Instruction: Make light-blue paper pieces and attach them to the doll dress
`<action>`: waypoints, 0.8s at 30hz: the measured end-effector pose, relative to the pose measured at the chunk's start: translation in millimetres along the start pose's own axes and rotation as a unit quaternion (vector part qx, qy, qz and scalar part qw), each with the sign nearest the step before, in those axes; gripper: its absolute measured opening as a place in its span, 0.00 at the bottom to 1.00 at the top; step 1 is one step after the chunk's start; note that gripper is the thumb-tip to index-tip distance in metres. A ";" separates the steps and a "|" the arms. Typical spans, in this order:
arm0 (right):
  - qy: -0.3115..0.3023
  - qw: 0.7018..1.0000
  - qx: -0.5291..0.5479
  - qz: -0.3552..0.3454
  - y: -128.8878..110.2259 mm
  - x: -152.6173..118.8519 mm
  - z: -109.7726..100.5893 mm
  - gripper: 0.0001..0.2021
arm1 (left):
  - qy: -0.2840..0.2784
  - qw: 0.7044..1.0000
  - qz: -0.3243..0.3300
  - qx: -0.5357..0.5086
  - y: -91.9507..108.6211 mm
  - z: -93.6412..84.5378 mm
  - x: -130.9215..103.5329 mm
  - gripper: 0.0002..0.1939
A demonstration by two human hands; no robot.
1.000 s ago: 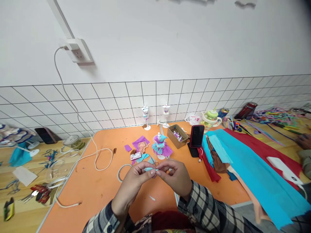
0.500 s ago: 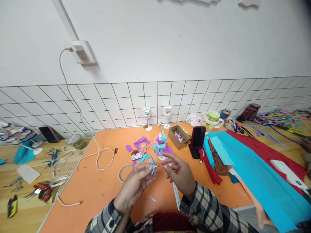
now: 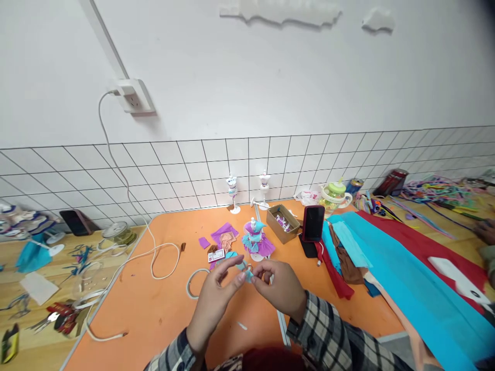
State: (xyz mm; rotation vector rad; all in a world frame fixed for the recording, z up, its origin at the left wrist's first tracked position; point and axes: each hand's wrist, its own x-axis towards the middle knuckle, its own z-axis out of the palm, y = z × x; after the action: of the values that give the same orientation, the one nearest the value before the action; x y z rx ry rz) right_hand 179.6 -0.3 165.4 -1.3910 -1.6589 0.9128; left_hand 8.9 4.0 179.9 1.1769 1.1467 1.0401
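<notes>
A small light-blue piece of thin fabric (image 3: 249, 274) is held low over the orange table, between both sets of fingertips. My left hand (image 3: 216, 296) has its thumb at the piece's left side, with the index finger arched above. On the other side my right hand (image 3: 281, 288) pinches the piece between thumb and index finger. Just beyond them stands a miniature dress form (image 3: 255, 242) in a purple and light-blue dress. Purple and peach scraps (image 3: 227, 239), a white label card (image 3: 216, 255) and a roll of tape (image 3: 189, 286) lie around my left hand.
Two white dress forms (image 3: 232, 193) stand by the tiled wall. To the right are a cardboard box (image 3: 284, 232), a phone on a stand (image 3: 313, 224), a lidded jug (image 3: 335, 195) and long blue cloth (image 3: 410, 288). A white cable (image 3: 154, 255) runs across the left.
My right hand has moved in and now pinches the light-blue piece. The left index finger has lifted. The view has tilted slightly upward.
</notes>
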 end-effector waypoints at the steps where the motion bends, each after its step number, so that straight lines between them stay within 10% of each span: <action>1: -0.004 0.999 -0.040 -0.022 -1.9 0.8 -3.7 0.02 | 0.003 0.998 0.026 0.060 4.4 -2.1 3.1 0.16; 5: -0.019 0.997 -0.068 -0.041 -8.5 2.6 -10.3 0.03 | -0.036 0.991 0.038 0.125 16.5 -4.5 12.9 0.07; 17: -0.134 0.945 0.275 0.113 5.5 4.2 -10.4 0.17 | -0.097 0.974 -0.087 -0.184 0.8 5.6 7.3 0.09; 24: -0.113 0.961 0.237 0.091 4.4 5.7 -14.3 0.17 | -0.108 0.982 -0.058 -0.145 -0.4 6.0 5.7 0.09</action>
State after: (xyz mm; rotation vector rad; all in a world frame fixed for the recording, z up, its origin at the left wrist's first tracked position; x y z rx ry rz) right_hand 193.8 6.6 168.5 -1.1474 -1.3561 1.5112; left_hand 15.6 8.8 179.1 0.9535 0.8500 0.9302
